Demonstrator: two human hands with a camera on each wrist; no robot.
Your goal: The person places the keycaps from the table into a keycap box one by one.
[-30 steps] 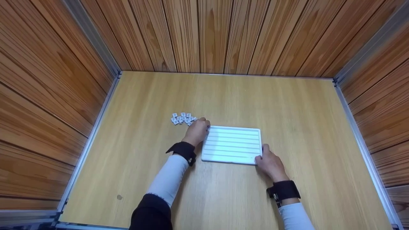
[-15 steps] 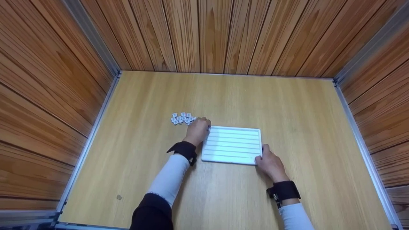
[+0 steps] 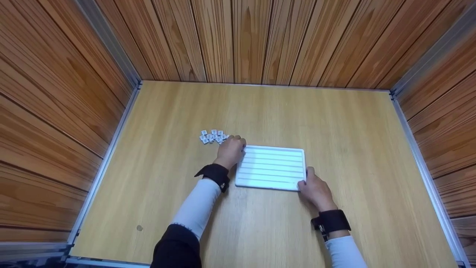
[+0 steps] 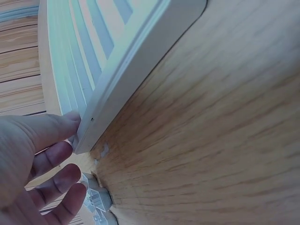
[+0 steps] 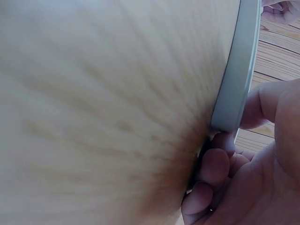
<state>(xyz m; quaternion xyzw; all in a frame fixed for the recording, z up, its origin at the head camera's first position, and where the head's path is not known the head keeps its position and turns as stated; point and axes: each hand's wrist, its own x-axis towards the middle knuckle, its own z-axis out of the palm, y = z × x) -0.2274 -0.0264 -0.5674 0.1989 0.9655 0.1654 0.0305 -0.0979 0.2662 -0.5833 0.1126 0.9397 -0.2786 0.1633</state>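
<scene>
- White slatted tray (image 3: 270, 168) flat on worktop (image 3: 334, 126), mid-front.
- Left hand (image 3: 230, 150) gripping its far-left corner, beside small white pieces (image 3: 212, 137).
- Right hand (image 3: 315, 189) pinching near-right corner.

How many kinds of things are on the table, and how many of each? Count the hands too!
White grooved tray: 1
Pile of small white tiles: 1 pile; the tiles are too small to count singly
Hands: 2, the left hand and right hand, at opposite corners of the tray
Total: 4
</scene>
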